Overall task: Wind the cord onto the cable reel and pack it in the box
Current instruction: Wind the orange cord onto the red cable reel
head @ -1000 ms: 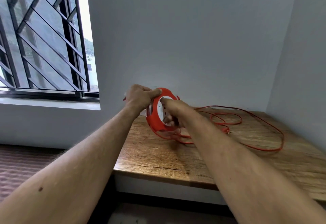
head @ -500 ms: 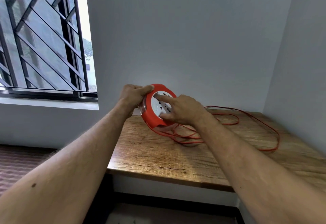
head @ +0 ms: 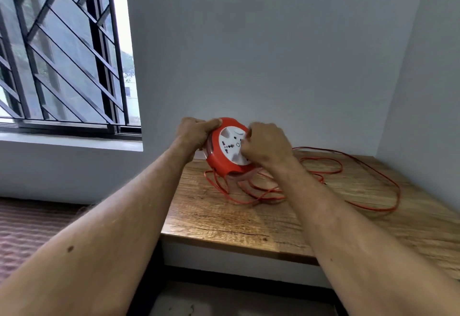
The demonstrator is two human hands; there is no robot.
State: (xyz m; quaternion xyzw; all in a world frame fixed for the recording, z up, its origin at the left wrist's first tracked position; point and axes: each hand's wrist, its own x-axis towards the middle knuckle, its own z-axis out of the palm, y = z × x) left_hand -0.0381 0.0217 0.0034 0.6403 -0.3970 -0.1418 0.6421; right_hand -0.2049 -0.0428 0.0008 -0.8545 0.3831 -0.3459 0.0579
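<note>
A round red cable reel [head: 221, 163] with a white socket face [head: 230, 145] is held upright just above the wooden table [head: 224, 226]. My left hand [head: 193, 132] grips its upper left rim, thumb over the top. My right hand [head: 266, 143] covers the right side of the white face with fingers curled onto it. The thin red cord [head: 348, 171] trails from under the reel and lies in loose loops across the table to the right. No box is in view.
A grey wall stands close behind the table and another at the right, forming a corner. A barred window [head: 62, 49] with a sill fills the upper left. The table's front edge [head: 239, 248] drops to the floor below.
My right hand has shifted up and round the right side of the white face, with its fingers now curled. The cord loops under the reel have shifted. My left hand keeps its grip.
</note>
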